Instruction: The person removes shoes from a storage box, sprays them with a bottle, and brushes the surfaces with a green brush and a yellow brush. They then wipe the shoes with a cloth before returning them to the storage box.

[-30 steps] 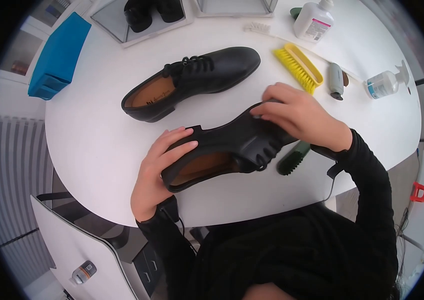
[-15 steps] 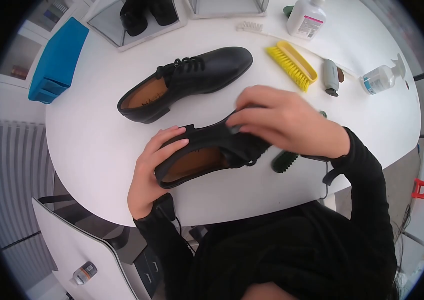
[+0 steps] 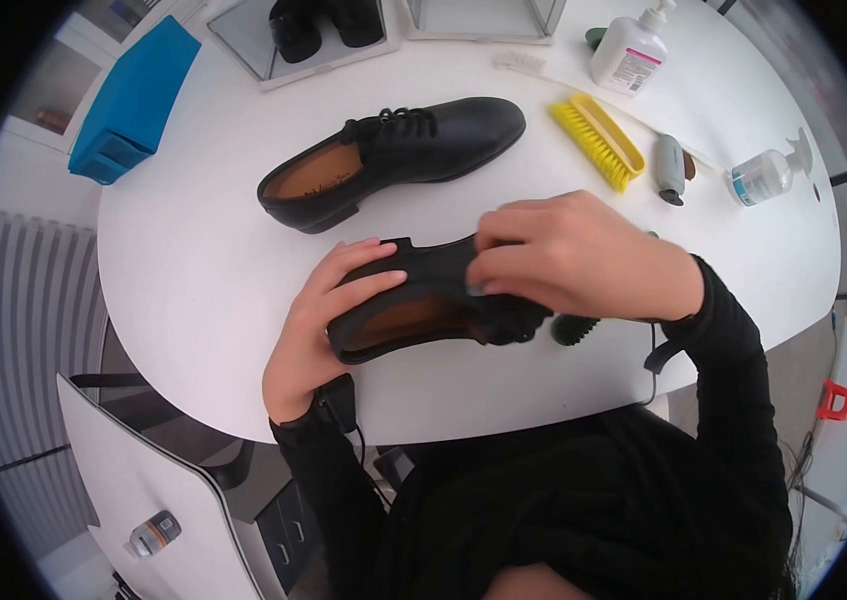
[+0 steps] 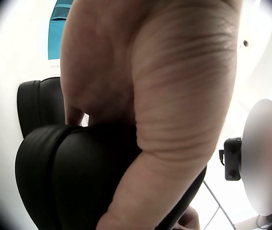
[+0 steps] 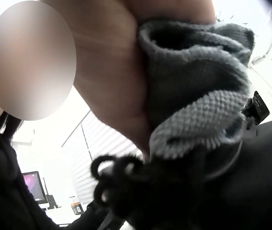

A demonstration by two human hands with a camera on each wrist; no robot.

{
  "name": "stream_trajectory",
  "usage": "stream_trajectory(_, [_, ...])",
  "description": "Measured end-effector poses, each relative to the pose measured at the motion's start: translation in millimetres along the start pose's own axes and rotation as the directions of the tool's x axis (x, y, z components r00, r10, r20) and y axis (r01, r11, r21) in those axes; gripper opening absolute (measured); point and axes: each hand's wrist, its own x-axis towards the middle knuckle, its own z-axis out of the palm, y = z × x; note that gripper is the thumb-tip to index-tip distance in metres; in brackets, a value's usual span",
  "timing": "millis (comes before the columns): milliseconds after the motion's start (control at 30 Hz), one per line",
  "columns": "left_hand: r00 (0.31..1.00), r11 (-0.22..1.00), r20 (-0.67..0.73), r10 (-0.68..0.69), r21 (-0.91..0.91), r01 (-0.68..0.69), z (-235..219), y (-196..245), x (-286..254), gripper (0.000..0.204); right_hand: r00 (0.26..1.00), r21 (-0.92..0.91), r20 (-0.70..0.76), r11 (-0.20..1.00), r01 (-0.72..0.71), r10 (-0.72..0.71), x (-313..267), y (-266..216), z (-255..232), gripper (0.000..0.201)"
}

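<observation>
My left hand [image 3: 306,335] grips the heel end of a black lace-up shoe [image 3: 436,264], held tilted on its side over the white table, opening toward me. In the left wrist view the black heel leather [image 4: 90,167] fills the space under the hand. My right hand [image 3: 569,255] pinches a folded grey cloth [image 5: 198,81] against the shoe's side near the laces. Those laces [image 5: 116,177] show below the cloth in the right wrist view; the toe is mostly hidden by the right hand. A matching black shoe [image 3: 454,135] stands upright beyond.
A dark green brush [image 3: 574,330] lies partly under my right hand. To the right are a yellow brush [image 3: 599,140], a grey tube [image 3: 671,168], a spray bottle [image 3: 764,178] and a white pump bottle [image 3: 629,55]. A blue box [image 3: 134,95] stands far left.
My right hand with the cloth has moved left along the shoe, from near the toe toward its middle. My left hand keeps its grip on the heel.
</observation>
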Motion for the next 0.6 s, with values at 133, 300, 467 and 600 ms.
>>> stream_trajectory(133, [1.000,0.999,0.007,0.005,0.054,-0.005,-2.1,6.8,-0.8,0.057,0.984,-0.140,0.124,0.984,-0.113,0.131,-5.3,7.0,-17.8,0.010])
stream_trajectory(300, [0.999,0.994,0.000,0.042,0.103,-0.041,-1.0,4.9,-0.3,0.056,0.997,-0.141,-0.065,0.989,0.036,-0.046,21.9,-1.7,6.1,0.012])
stream_trajectory(467, [0.998,0.998,0.014,0.059,0.035,-0.060,-1.4,3.8,-1.6,0.055,0.987,-0.073,0.135,0.993,0.095,-0.085,17.1,1.5,-3.9,0.011])
stream_trajectory(600, [0.997,0.994,0.054,0.048,0.094,-0.053,-3.6,6.9,-3.1,0.053,0.978,0.100,0.206,0.995,-0.002,-0.019,-5.2,10.1,-15.4,0.008])
